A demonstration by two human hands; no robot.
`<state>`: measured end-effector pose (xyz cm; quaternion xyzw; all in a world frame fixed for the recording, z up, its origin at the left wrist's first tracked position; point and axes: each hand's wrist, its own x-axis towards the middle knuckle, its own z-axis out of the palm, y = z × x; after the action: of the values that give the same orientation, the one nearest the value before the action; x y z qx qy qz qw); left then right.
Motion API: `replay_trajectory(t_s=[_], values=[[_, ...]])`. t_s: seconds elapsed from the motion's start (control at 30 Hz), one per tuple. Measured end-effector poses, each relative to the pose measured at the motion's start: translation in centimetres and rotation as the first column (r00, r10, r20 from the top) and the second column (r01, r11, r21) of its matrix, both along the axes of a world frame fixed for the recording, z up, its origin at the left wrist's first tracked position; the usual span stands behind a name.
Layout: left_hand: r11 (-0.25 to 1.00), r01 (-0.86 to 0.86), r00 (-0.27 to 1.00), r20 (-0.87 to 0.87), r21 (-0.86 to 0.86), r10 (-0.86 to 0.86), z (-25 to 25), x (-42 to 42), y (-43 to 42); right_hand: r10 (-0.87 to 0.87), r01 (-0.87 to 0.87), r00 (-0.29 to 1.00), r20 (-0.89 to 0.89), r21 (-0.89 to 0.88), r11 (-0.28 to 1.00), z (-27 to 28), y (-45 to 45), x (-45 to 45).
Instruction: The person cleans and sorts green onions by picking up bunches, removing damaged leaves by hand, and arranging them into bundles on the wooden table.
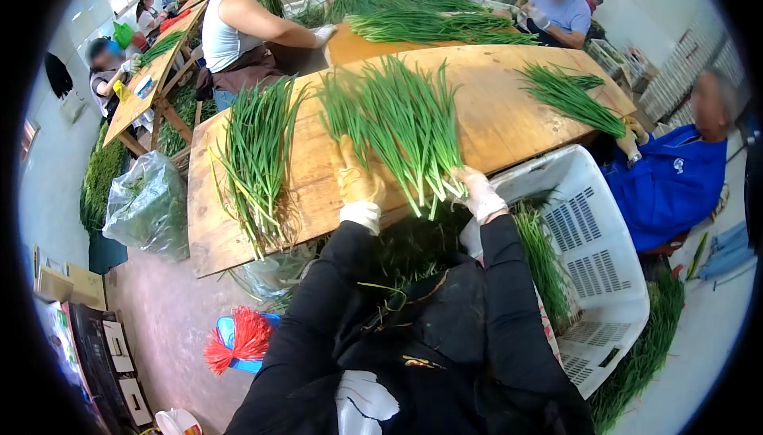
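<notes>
My left hand, in a tan and white glove, lies on the wooden table at the lower end of some green stalks; its fingers are blurred and what they hold is unclear. At the table's front edge my right hand, gloved in white, is closed on the pale root ends of a wider bunch of green stalks. The leaves of both bunches point away from me and touch each other. Another pile of stalks lies to the left, with yellowed stems on its near side.
A white slatted crate holding greens stands right of my legs. A co-worker in blue touches a bunch at the table's right. Another co-worker sits beyond the far left edge. A plastic bag and red ties are left.
</notes>
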<state>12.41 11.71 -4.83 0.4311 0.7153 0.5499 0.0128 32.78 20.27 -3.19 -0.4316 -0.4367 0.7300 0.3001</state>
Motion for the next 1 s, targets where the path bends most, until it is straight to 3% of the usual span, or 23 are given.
replay_trajectory(t_s=[0.03,0.07,0.1,0.17,0.2,0.23,0.27,0.3,0.33,0.37,0.4,0.47,0.5,0.57,0.6,0.63,0.7,0.73,0.77,0.8,0.83,0.9,1.0], values=[[0.999,0.004,0.999,0.049,0.037,-0.006,0.7,0.6,-0.1,-0.013,0.011,1.0,0.023,0.053,0.999,-0.4,0.2,-0.5],[0.992,0.01,0.96,-0.277,-0.123,-0.044,3.0,2.2,-0.8,0.002,-0.042,0.984,0.178,0.221,0.974,-0.4,0.0,-0.9],[0.961,-0.037,0.817,-0.563,-0.273,-0.128,4.2,3.2,-1.1,-0.009,-0.121,0.944,0.33,0.371,0.921,-0.3,-0.2,-1.3],[0.828,0.216,0.68,-0.528,-0.518,-0.508,4.3,3.4,-0.3,-0.03,-0.224,0.886,0.462,0.484,0.846,1.1,-1.1,-1.7],[0.787,0.264,0.661,-0.49,-0.557,-0.568,4.5,3.4,-0.5,-0.103,-0.112,0.905,0.413,0.464,0.879,1.8,-1.4,-1.5],[0.785,0.266,0.66,-0.488,-0.56,-0.572,4.3,3.3,-0.4,-0.187,-0.064,0.875,0.445,0.491,0.869,1.8,-0.8,-1.1],[0.8,0.246,0.756,-0.409,-0.547,-0.512,3.9,3.1,-0.3,-0.27,-0.017,0.838,0.475,0.517,0.856,1.8,-0.3,-0.7],[0.814,0.222,0.837,-0.323,-0.537,-0.442,3.5,2.8,-0.2,-0.266,0.15,0.923,0.276,0.378,0.913,0.6,0.7,-0.3],[0.902,0.124,0.84,-0.441,-0.413,-0.317,3.3,2.9,-0.7,-0.281,0.079,0.871,0.402,0.451,0.889,0.3,1.2,0.3],[0.884,0.093,0.862,-0.406,-0.458,-0.302,3.2,3.1,-1.0,-0.304,-0.003,0.799,0.519,0.508,0.861,0.1,1.8,0.8],[0.863,0.077,0.874,-0.383,-0.499,-0.299,3.3,3.1,-1.0,-0.306,0.002,0.797,0.52,0.505,0.863,-0.1,2.3,1.2],[0.819,0.04,0.885,-0.36,-0.572,-0.295,3.6,3.1,-0.9,-0.317,-0.278,0.625,0.713,0.583,0.763,0.2,2.8,1.8],[0.81,0.009,0.891,-0.363,-0.587,-0.274,3.8,3.3,-1.1,-0.351,-0.283,0.637,0.686,0.632,0.722,0.2,3.0,2.2],[0.884,-0.08,0.82,-0.535,-0.46,-0.204,3.1,2.8,-1.5,-0.424,-0.064,0.74,0.522,0.683,0.728,0.2,3.1,3.1],[0.888,-0.066,0.821,-0.531,-0.455,-0.211,2.9,2.6,-1.7,-0.623,-0.142,0.644,0.444,0.869,0.473,0.2,2.8,3.9],[0.866,-0.067,0.811,-0.533,-0.495,-0.242,3.3,2.4,-1.9,-0.639,-0.053,0.668,0.382,0.881,0.471,0.3,2.3,4.7],[0.914,-0.049,0.798,-0.567,-0.402,-0.206,3.3,1.9,-1.9,-0.411,-0.295,0.443,0.797,0.562,0.772,2.8,0.7,6.2],[0.922,0.017,0.809,-0.537,-0.387,-0.24,4.3,2.0,-2.0,-0.18,-0.108,0.663,0.727,0.331,0.938,4.1,-1.5,6.5],[0.922,0.021,0.81,-0.534,-0.388,-0.243,4.3,2.1,-1.5,-0.008,0.001,0.852,0.523,0.015,1.0,4.6,-3.8,6.4],[0.913,0.086,0.765,-0.561,-0.398,-0.316,4.3,2.4,-0.6,0.1,-0.104,0.932,0.348,-0.007,0.995,3.7,-5.1,6.1],[0.898,0.15,0.712,-0.585,-0.413,-0.388,4.3,2.9,0.1,0.139,-0.159,0.94,0.31,0.04,0.986,0.5,-5.3,5.7],[0.844,0.301,0.656,-0.546,-0.443,-0.521,3.8,4.2,2.0,-0.014,-0.042,0.975,0.22,0.246,0.968,-1.8,-6.2,2.8],[0.724,0.381,0.59,-0.452,-0.575,-0.669,3.2,5.2,3.0,-0.052,0.003,0.975,0.218,0.222,0.975,-2.4,-5.2,1.7]])
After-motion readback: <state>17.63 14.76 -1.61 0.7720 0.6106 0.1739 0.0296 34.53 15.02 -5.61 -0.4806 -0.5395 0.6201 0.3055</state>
